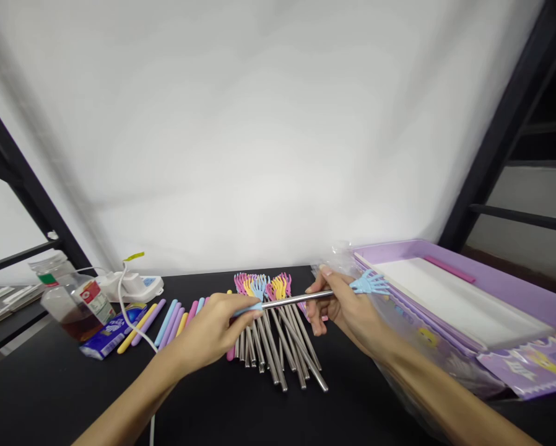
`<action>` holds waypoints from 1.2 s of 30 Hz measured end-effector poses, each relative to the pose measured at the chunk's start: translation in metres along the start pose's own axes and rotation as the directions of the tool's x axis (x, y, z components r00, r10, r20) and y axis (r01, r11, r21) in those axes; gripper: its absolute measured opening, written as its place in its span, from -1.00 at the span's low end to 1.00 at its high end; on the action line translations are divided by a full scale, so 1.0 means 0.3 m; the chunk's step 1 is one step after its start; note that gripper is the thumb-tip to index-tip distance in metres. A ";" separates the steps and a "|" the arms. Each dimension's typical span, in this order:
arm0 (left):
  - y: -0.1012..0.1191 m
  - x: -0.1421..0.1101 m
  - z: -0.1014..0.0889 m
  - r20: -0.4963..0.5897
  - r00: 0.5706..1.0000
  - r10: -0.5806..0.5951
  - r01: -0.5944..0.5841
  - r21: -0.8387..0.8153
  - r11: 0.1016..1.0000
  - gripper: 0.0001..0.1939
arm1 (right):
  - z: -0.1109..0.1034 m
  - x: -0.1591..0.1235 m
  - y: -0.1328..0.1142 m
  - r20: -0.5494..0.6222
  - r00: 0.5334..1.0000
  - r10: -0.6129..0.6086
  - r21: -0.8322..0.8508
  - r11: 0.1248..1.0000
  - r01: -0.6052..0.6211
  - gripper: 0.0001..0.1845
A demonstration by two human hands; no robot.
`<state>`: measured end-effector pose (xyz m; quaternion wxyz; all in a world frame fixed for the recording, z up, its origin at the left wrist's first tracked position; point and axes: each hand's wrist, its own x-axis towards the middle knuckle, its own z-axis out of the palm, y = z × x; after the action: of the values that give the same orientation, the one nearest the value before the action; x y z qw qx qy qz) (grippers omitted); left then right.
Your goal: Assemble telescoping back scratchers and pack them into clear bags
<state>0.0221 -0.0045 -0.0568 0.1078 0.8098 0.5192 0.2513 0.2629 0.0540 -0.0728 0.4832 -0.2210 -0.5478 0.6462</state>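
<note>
My left hand (208, 334) grips a pale blue plastic sleeve (247, 310) on one end of a steel rod (299, 300). My right hand (338, 310) holds the same rod near its other end, where a blue hand-shaped plastic claw (368, 284) fans out, so this looks like a back scratcher. Below my hands lies a heap of similar steel rods (278, 353), their pink, yellow and blue claws (264, 286) bunched at the far end. Several loose pastel sleeves (171, 323) lie side by side to the left of the heap.
A lilac tray (449, 297) with a white insert and crinkled clear plastic stands at the right. At the left are a brown-liquid bottle (71, 303), a blue packet (113, 331), a white power strip (132, 287) and its cable, on a black table (41, 396).
</note>
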 end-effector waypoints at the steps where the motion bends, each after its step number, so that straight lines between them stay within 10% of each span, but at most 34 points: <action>1: 0.012 0.003 -0.009 0.030 0.999 -0.016 0.016 -0.009 1.000 -0.61 | -0.002 0.001 0.003 0.013 1.000 -0.013 -0.001 1.000 0.013 -0.58; 12: 0.036 0.003 -0.004 0.560 0.827 -0.041 0.424 -0.574 0.700 -0.47 | 0.040 -0.039 0.040 0.186 0.983 0.011 -0.093 0.996 0.006 -0.53; 20: 0.064 0.005 0.004 0.309 0.945 -0.104 0.249 -0.476 0.844 -0.59 | 0.034 -0.009 0.053 0.076 0.996 0.055 -0.041 0.998 -0.052 -0.51; 36: 0.067 -0.014 0.021 0.309 0.950 -0.037 0.141 -0.323 0.936 -0.59 | 0.029 -0.016 0.070 0.050 0.994 0.095 -0.035 0.995 -0.094 -0.47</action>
<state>0.0396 -0.0164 -0.0546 0.3350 0.7827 0.4820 0.2071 0.2498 0.0468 -0.0908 0.4341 -0.2377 -0.5595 0.6648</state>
